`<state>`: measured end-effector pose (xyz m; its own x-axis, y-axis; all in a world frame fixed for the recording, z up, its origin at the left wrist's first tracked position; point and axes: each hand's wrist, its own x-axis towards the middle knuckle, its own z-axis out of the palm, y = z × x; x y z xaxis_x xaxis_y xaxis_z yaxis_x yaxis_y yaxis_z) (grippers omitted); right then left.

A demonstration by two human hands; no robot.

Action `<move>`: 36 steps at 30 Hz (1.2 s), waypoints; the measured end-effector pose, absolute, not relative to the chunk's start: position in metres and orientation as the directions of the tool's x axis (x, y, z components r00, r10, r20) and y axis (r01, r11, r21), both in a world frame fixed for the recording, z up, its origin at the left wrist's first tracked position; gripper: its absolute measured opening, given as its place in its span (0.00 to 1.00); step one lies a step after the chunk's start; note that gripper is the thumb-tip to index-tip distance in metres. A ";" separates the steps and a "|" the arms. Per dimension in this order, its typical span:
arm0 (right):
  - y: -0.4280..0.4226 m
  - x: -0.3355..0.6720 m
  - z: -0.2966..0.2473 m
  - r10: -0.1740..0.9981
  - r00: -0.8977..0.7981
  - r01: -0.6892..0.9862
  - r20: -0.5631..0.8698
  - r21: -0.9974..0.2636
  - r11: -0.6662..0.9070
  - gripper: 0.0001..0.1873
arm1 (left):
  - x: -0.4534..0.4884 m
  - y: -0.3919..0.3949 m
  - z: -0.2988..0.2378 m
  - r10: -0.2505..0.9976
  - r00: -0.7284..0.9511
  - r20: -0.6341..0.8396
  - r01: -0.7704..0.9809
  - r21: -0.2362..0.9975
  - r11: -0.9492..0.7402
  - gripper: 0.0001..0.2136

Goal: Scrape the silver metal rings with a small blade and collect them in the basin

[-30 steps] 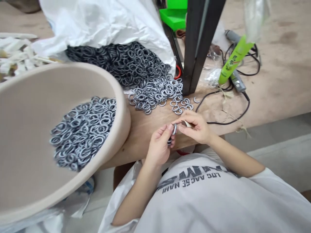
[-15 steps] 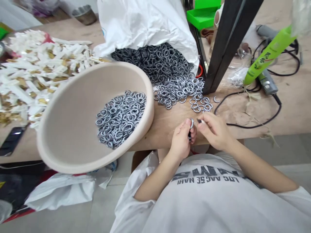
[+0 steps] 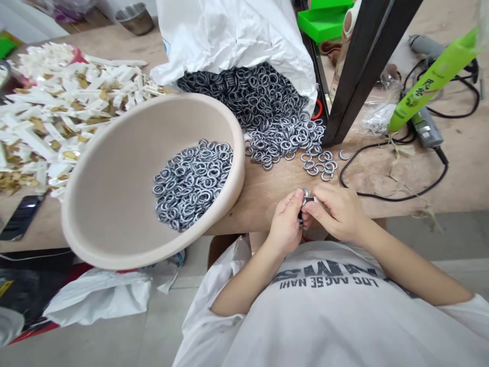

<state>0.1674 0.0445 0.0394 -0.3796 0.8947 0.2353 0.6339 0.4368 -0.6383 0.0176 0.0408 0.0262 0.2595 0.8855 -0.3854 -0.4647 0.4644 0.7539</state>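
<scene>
At the table's front edge, my left hand [image 3: 286, 223] is closed around a grey metal ring [image 3: 306, 192], whose top shows above the fingers. Something dark also shows within that grip. My right hand [image 3: 340, 211] pinches a small dark piece [image 3: 308, 200] with a pale end and presses it against the ring; its exact kind is too small to tell. Beyond my hands, loose rings [image 3: 319, 164] lie on the tabletop, spilling from a white sack [image 3: 233, 38]. To the left, a beige basin [image 3: 110, 188] holds a heap of similar rings [image 3: 193, 183].
A dark metal post [image 3: 364, 71] rises right of the sack. Black cable [image 3: 401, 198], a grey tool [image 3: 428, 130] and a green packet [image 3: 431, 81] lie right. White and gold pieces [image 3: 64, 112] cover the left side, near a phone [image 3: 23, 216].
My right hand has moved left, bringing the dark piece from beside the ring into contact with it. My left hand keeps its grip; the view has shifted slightly.
</scene>
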 end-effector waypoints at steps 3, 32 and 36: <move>0.044 0.166 0.041 0.893 -0.379 0.650 0.244 -0.617 0.444 0.21 | 0.017 0.041 0.026 0.877 0.253 -0.410 -0.464 0.744 0.481 0.24; 0.114 0.172 0.027 0.981 -0.172 0.963 0.095 -0.193 0.187 0.15 | -0.014 0.047 0.016 0.902 0.255 -0.347 -0.454 0.781 0.429 0.13; 0.119 0.165 0.023 0.985 -0.136 0.963 0.108 -0.219 0.157 0.15 | -0.021 0.058 0.016 0.909 0.182 -0.375 -0.486 0.769 0.415 0.17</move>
<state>0.1651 0.1189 0.0235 -0.1364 0.9848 0.1076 0.9629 0.1574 -0.2194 -0.0209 0.0576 0.0161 0.1818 0.9089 -0.3754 -0.4860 0.4149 0.7692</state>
